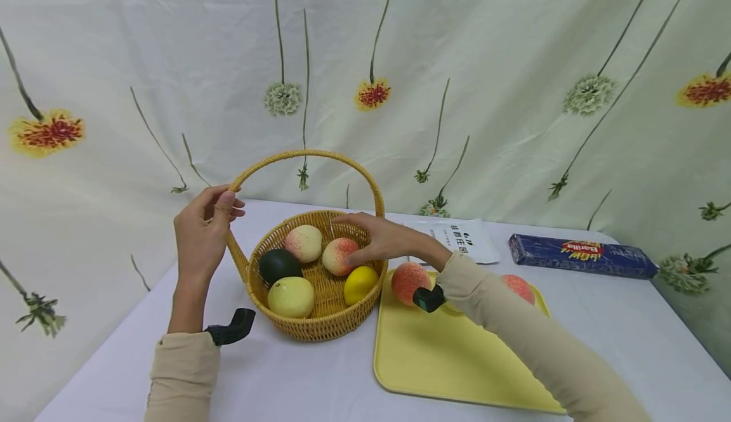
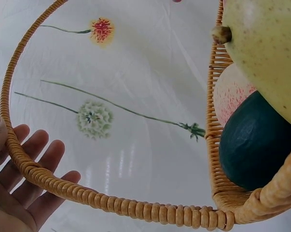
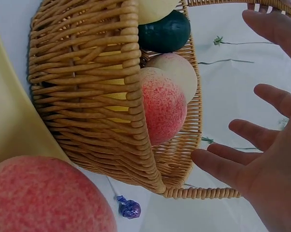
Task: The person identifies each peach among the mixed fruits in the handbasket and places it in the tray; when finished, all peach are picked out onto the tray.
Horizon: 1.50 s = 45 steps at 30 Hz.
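Left hand (image 1: 200,235) has its fingers (image 2: 36,159) curled loosely round the wicker basket's (image 1: 316,327) handle (image 1: 302,155) near its left base, thumb on one side, probably to keep the basket from sliding. Right hand (image 1: 382,238) reaches over the basket's right rim with fingers (image 3: 222,166) spread and nearly straight, tips hovering at a pink peach (image 1: 339,256); in the wrist view there's a gap, so it's not gripping anything yet. Also in the basket: a paler peach (image 1: 304,243), a dark green fruit (image 1: 278,264), a pale yellow-green one (image 1: 291,297) and a lemon (image 1: 361,284). Right of the basket, touching it, is a yellow tray (image 1: 451,358) already holding two peaches (image 1: 408,280). Further right, a blue pasta box (image 1: 582,256).
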### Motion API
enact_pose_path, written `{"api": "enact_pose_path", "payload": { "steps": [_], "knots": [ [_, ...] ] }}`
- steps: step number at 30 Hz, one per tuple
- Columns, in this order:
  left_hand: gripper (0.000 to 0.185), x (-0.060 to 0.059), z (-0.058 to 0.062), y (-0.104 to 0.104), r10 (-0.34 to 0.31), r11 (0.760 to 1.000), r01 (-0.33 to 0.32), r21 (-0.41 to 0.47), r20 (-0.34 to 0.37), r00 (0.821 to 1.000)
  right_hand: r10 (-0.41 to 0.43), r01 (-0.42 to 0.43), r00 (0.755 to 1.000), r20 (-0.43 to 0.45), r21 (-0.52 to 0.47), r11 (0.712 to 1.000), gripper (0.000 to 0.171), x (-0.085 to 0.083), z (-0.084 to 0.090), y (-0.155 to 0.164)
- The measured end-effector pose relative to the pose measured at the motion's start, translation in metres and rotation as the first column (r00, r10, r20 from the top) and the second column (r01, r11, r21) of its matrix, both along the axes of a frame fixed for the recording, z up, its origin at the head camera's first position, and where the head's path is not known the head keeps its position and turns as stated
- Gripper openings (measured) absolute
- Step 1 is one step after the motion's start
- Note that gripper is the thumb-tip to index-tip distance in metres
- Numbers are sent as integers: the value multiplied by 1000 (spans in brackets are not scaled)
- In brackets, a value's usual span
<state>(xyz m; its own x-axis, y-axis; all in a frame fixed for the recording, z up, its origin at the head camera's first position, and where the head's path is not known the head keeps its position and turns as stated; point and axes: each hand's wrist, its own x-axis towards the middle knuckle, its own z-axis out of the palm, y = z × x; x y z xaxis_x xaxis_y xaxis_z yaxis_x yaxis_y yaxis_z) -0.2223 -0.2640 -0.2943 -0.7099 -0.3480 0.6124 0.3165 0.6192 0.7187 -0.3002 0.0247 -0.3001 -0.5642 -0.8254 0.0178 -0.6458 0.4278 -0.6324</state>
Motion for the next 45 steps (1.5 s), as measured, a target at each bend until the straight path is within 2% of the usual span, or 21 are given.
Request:
{"api": "enact_pose_path", "payload": {
  "steps": [10,17,24,32,38,45],
  "knots": [
    [36,1,0,0,7,1000,-7,2,11,1000,-15,14,1000,14,40,999,76,-13,-3,-16],
    [36,-1,0,0,0,1000,0,-6,-15,1000,-59,54,997,46,109,993,71,-19,3,-23],
    [36,-1,0,1,-2,1000,2,-1,-10,1000,-92,82,993,73,138,987,69,-23,0,-29],
    [34,-1,0,0,5,1000,-5,-10,-19,1000,-87,69,991,105,169,983,68,-28,-2,-35],
    [37,1,0,1,1,1000,-1,-6,6,1000,-111,79,983,149,204,976,68,-31,-8,-39],
    [36,0,1,0,0,1000,0,-6,4,1000,-110,76,986,128,250,965,68,-33,-13,-42]
  ]
}}
